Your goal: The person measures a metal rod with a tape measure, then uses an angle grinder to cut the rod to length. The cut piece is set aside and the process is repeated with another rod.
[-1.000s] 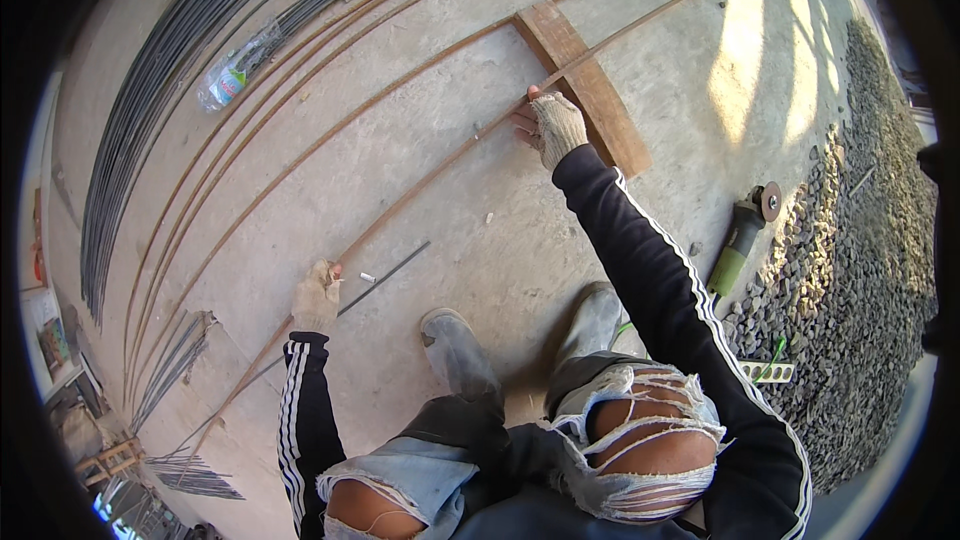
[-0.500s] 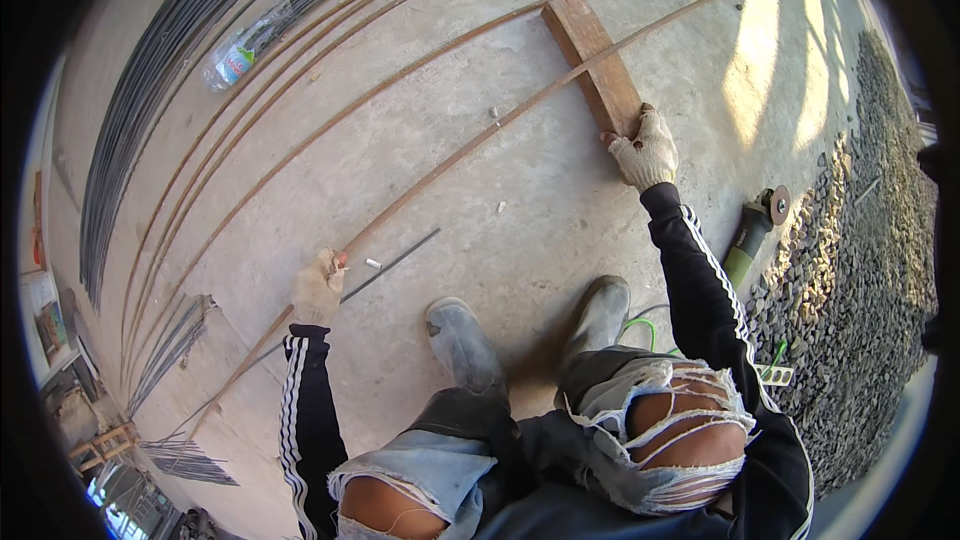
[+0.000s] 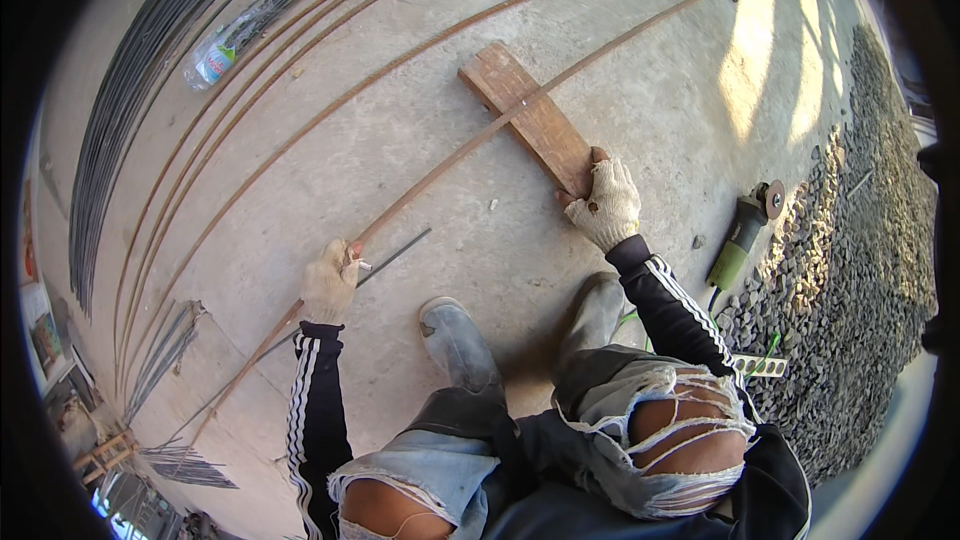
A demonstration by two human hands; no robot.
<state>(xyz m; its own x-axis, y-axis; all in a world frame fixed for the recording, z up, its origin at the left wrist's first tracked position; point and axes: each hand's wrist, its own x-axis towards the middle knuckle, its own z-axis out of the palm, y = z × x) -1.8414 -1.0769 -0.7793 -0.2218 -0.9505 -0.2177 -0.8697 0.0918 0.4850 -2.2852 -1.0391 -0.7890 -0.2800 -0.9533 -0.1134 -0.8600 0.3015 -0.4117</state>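
Observation:
My left hand [image 3: 331, 281], in a worn cream knit glove, is closed on a long rusty steel rod [image 3: 440, 168]. That rod crosses over a short wooden plank [image 3: 548, 145] lying on the concrete. My right hand [image 3: 606, 200], in a similar glove, grips the plank's near end. A short dark rod [image 3: 396, 256] lies beside my left hand. My grey boots [image 3: 455, 335] are below, between my arms.
Several rusty rods [image 3: 335, 110] and bundles of dark rods [image 3: 122, 105] span the floor. A plastic bottle [image 3: 212, 58] lies among them. At right are an angle grinder [image 3: 738, 240] with green cord, a perforated strip [image 3: 760, 364] and a gravel heap [image 3: 850, 320].
My right hand left the rod for the plank's near end, then moved toward me with it. The plank has slid down and leftward under the rod. My left hand stays on the rod.

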